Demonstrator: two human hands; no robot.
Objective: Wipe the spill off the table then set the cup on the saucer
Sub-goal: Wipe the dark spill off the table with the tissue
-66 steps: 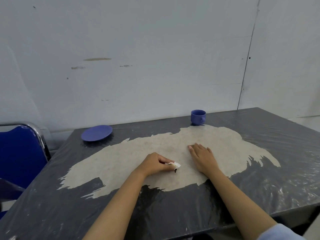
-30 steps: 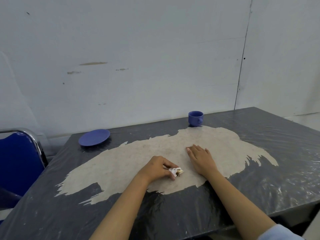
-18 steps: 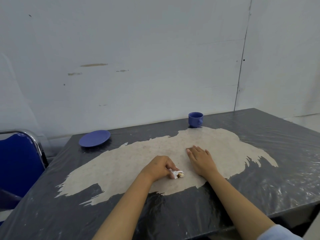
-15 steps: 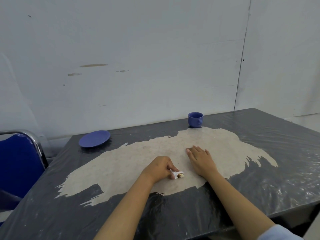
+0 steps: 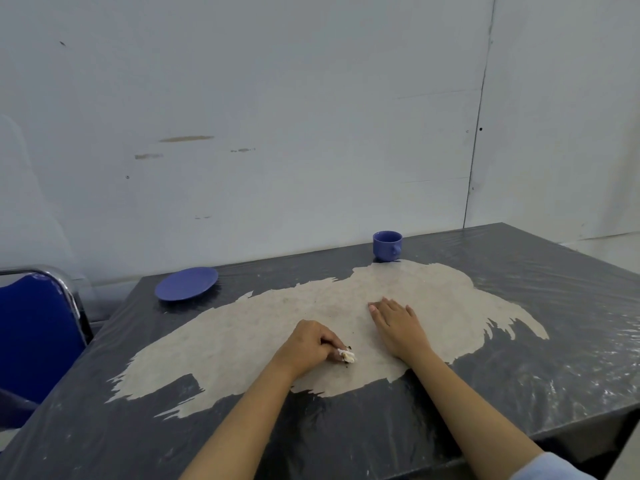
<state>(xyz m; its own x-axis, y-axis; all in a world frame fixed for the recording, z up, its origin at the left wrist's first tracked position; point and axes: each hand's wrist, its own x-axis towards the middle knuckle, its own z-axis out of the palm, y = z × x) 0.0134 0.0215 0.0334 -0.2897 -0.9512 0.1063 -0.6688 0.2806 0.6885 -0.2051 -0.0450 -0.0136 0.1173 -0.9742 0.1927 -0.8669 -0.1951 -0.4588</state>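
Left hand (image 5: 306, 344): grip closed on a stained tissue wad (image 5: 347, 356), pressed to the desk (image 5: 554, 341) by dark specks (image 5: 349, 348). Right hand (image 5: 398, 323) flat, open. Cup (image 5: 387, 245) and saucer (image 5: 186, 284) well apart, far edge. Advice: short pressing strokes, gather specks into tissue.

— What sits between my hands and the cup (image 5: 387, 245)?
— Bare table (image 5: 540, 289). My right hand (image 5: 398, 323) lies flat with open surface beyond its fingertips up to the cup.
— And toward the saucer (image 5: 186, 283)?
— Open too; from my left hand (image 5: 308, 344), curled on a tissue (image 5: 347, 356), nothing stands on the way there.
— Any limits?
— The wall (image 5: 277, 116) rises close behind cup and saucer. A chair (image 5: 34, 337) stands at the table's left edge. Cup and saucer are well apart, with clear tabletop between them.
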